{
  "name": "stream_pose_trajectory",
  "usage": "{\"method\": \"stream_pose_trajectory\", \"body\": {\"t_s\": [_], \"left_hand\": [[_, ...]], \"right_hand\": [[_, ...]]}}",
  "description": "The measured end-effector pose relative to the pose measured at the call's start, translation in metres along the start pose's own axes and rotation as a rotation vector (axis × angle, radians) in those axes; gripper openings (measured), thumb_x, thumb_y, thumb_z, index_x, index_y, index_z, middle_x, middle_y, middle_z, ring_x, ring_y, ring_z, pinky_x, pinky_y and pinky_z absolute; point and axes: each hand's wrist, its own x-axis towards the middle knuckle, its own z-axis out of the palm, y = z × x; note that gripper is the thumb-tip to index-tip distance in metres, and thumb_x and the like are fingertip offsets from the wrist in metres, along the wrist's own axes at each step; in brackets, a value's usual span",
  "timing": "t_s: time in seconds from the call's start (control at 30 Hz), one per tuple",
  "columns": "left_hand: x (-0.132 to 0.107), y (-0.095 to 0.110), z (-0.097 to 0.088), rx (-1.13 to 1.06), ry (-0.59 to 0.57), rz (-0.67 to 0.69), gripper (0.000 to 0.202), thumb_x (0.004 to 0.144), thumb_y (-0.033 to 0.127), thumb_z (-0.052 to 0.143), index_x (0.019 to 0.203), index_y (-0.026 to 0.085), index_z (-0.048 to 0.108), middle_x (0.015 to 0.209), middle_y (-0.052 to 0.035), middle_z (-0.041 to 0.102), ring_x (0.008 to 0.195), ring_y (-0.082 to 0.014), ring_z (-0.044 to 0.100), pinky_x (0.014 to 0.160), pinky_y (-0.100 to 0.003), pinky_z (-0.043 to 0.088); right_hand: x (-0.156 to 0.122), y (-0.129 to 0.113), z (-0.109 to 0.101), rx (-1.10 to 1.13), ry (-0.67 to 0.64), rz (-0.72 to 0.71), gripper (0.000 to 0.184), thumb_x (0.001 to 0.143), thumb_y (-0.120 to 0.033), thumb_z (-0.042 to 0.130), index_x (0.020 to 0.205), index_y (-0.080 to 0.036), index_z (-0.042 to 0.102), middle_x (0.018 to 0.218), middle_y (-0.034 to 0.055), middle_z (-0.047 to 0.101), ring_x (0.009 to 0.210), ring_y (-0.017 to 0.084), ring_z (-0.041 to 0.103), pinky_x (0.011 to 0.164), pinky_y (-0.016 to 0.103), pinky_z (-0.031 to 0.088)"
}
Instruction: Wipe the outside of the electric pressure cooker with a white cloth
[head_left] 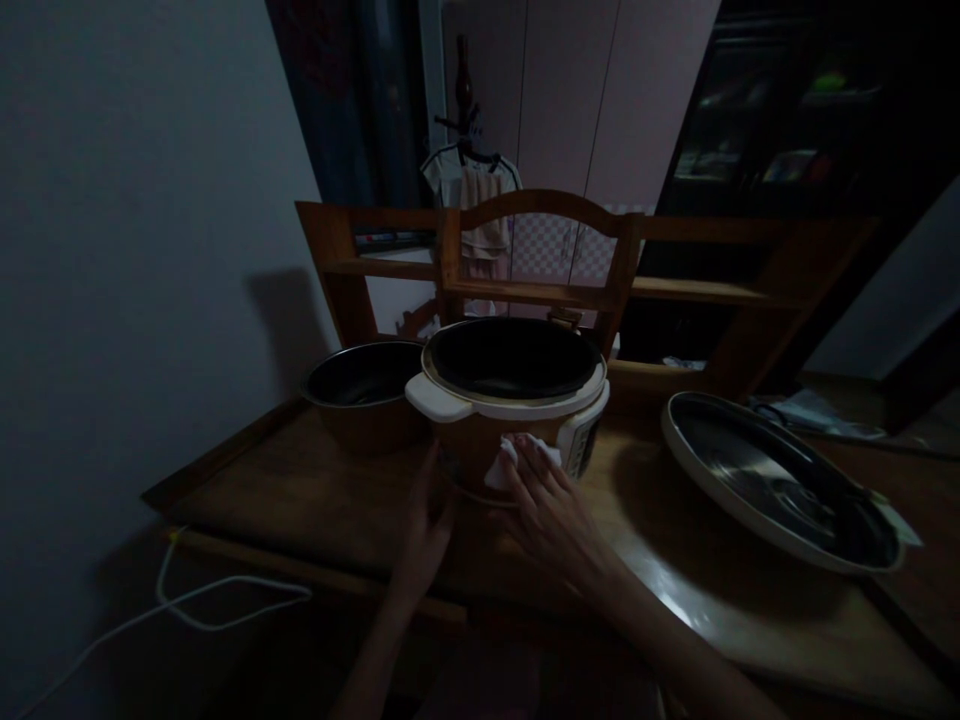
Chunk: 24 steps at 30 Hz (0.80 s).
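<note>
A round rice cooker with a cream rim and a dark open inside stands on a wooden table. My right hand presses a small white cloth flat against the cooker's front side, fingers stretched over the cloth. My left hand rests with fingers extended against the cooker's lower left side, holding nothing. The room is dim.
A dark inner pot sits to the left of the cooker. The cooker's lid lies upside down at the right. A wooden shelf rack stands behind. A white cord hangs off the table's left edge by the wall.
</note>
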Motion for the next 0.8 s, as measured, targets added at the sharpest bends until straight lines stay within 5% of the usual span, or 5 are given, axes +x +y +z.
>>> {"method": "stream_pose_trajectory", "body": {"t_s": [0.27, 0.6, 0.8], "left_hand": [[-0.002, -0.005, 0.000, -0.009, 0.007, 0.009, 0.069, 0.096, 0.041, 0.061, 0.159, 0.038, 0.032, 0.168, -0.0022, 0.033, 0.153, -0.0254, 0.034, 0.124, -0.046, 0.033], [-0.002, -0.001, 0.001, 0.042, 0.026, 0.038, 0.069, 0.096, 0.040, 0.061, 0.159, 0.037, 0.034, 0.166, -0.0032, 0.037, 0.153, -0.0255, 0.035, 0.126, -0.046, 0.030], [0.000, -0.002, 0.001, 0.047, 0.025, 0.075, 0.068, 0.097, 0.033, 0.058, 0.160, 0.033, 0.033, 0.166, -0.0051, 0.037, 0.153, -0.0244, 0.034, 0.127, -0.045, 0.028]], "right_hand": [[0.017, -0.006, -0.006, -0.011, 0.043, 0.018, 0.086, 0.104, -0.044, 0.049, 0.163, -0.009, -0.002, 0.170, 0.0147, 0.017, 0.160, 0.029, 0.011, 0.125, 0.050, 0.032], [0.007, -0.008, -0.006, -0.030, -0.021, -0.031, 0.078, 0.105, -0.039, 0.047, 0.163, -0.006, 0.008, 0.169, 0.0134, 0.020, 0.159, 0.027, 0.014, 0.120, 0.044, 0.038], [-0.005, -0.019, 0.015, 0.068, -0.128, -0.147, 0.083, 0.101, -0.049, 0.054, 0.163, -0.009, 0.015, 0.164, 0.0153, 0.036, 0.145, 0.028, 0.047, 0.117, 0.045, 0.042]]}}
